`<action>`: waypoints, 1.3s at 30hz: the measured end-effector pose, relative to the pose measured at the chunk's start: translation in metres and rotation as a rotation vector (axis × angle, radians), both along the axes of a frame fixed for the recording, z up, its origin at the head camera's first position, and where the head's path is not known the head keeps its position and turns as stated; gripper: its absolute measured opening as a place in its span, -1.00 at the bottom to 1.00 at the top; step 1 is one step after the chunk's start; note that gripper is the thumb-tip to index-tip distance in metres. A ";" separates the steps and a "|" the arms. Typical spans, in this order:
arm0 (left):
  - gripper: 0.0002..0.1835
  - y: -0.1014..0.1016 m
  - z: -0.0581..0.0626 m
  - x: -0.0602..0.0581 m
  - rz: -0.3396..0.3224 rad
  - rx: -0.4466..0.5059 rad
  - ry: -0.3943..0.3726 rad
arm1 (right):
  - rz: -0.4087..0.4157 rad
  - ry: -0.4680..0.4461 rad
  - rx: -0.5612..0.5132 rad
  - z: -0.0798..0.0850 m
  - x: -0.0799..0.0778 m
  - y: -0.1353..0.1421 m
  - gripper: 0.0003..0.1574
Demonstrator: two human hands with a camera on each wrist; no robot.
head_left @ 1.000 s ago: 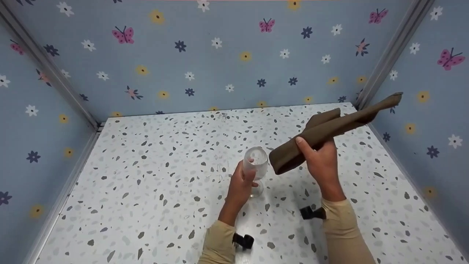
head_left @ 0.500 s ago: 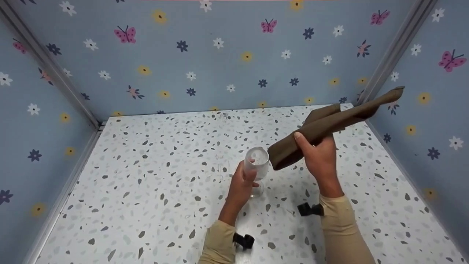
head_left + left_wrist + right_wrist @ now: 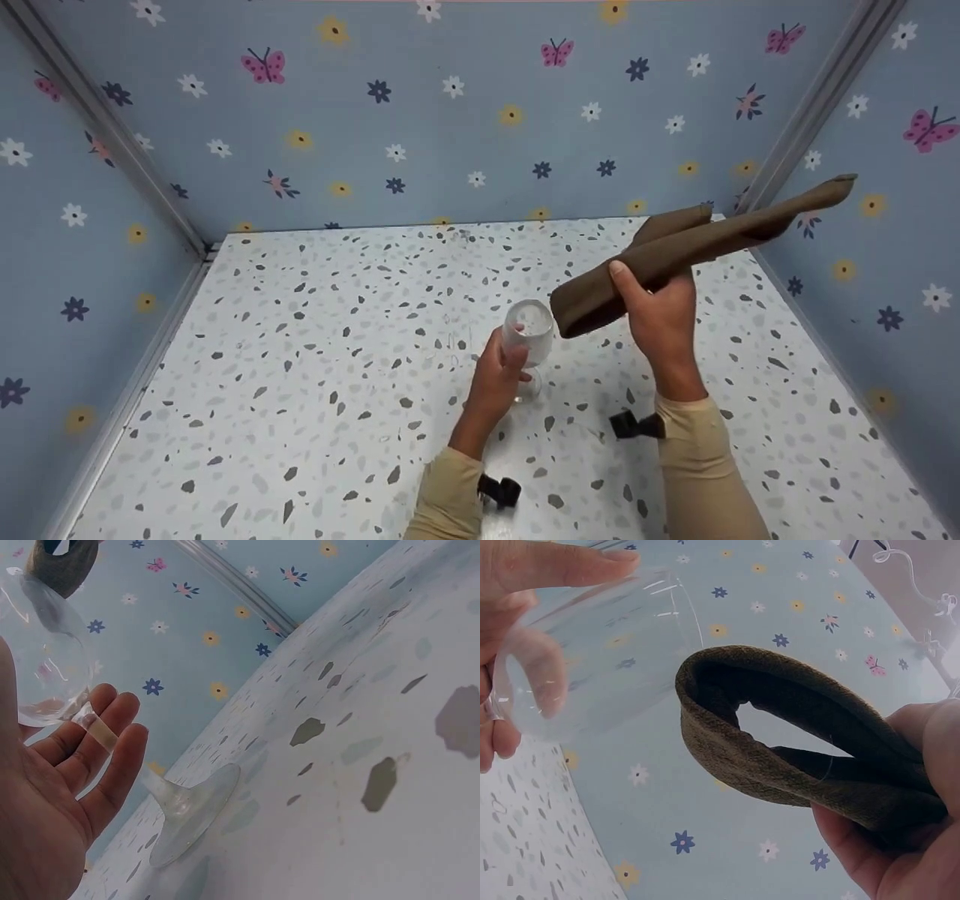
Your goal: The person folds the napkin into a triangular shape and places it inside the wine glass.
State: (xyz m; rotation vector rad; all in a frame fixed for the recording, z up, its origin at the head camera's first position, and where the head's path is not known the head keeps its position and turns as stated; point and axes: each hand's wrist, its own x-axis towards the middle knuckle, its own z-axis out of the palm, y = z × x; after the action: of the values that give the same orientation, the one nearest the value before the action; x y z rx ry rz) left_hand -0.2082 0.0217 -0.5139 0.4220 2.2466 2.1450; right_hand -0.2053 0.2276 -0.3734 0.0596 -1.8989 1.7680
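My left hand [image 3: 495, 382] holds a clear wine glass [image 3: 538, 351] by its bowl, which stands upright just left of the cloth. The left wrist view shows several fingers spread round the stem, with the foot [image 3: 196, 819] close to the tabletop; whether it touches I cannot tell. A folded brown cloth [image 3: 675, 251] is gripped in my right hand [image 3: 664, 326], thumb on top and fingers below. Its near end forms an open loop [image 3: 769, 784], seen in the right wrist view, pointing at the glass. Its far end sticks out to the upper right.
A white speckled tabletop [image 3: 315, 390] lies below both hands. Blue walls [image 3: 450, 127] with flowers and butterflies enclose it at the back and sides, with grey metal strips at the corners. Black camera mounts [image 3: 501, 491] sit at both wrists.
My right hand and the cloth have risen slightly, and the cloth's far end has swung up and to the right. The left hand keeps its hold on the wine glass, nearly still.
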 end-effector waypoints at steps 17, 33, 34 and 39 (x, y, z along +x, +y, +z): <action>0.19 -0.001 -0.001 0.000 0.002 -0.018 -0.010 | 0.020 0.067 -0.078 0.007 -0.004 -0.014 -0.21; 0.08 0.000 -0.003 -0.001 -0.005 -0.010 0.028 | 0.099 0.103 -0.075 0.012 -0.001 -0.037 -0.23; 0.09 0.000 -0.003 -0.001 -0.005 -0.016 0.028 | 0.102 0.098 -0.076 0.012 0.000 -0.038 -0.24; 0.08 0.000 -0.003 -0.001 0.005 -0.027 0.021 | 0.141 0.120 -0.057 0.002 -0.008 -0.033 -0.22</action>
State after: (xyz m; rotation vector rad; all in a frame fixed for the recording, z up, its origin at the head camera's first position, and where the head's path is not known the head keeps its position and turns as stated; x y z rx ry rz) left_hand -0.2093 0.0218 -0.5172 0.4407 2.2873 2.1204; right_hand -0.2135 0.1951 -0.3718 0.2787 -1.7957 1.8661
